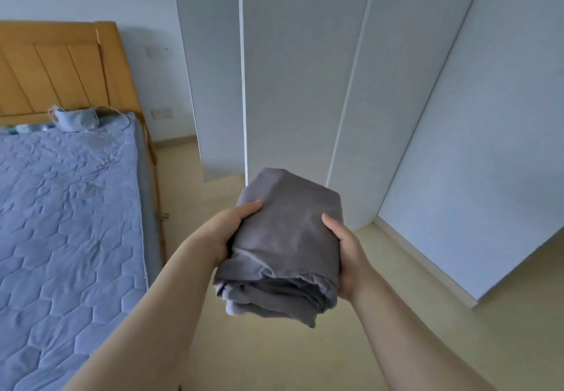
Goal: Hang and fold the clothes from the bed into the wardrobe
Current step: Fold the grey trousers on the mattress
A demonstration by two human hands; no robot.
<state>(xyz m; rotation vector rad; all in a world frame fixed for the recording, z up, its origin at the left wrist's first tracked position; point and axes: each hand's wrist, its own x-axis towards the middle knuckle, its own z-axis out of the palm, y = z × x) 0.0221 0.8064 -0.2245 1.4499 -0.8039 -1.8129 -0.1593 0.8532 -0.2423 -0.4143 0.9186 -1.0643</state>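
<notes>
A folded grey garment (285, 238) is held out in front of me above the floor. My left hand (227, 229) grips its left side, thumb on top. My right hand (348, 253) grips its right side, thumb on top, fingers hidden underneath. The white wardrobe (305, 70) stands straight ahead, with door panels that look ajar; its inside is hidden. The bed (67, 223) with a blue quilted cover lies to my left.
A wooden headboard (58, 67) backs the bed. A small blue-grey cloth bundle (77, 119) lies at the head of the bed. Beige floor (396, 314) spreads between bed and wardrobe. A white door panel (488, 146) juts out at the right.
</notes>
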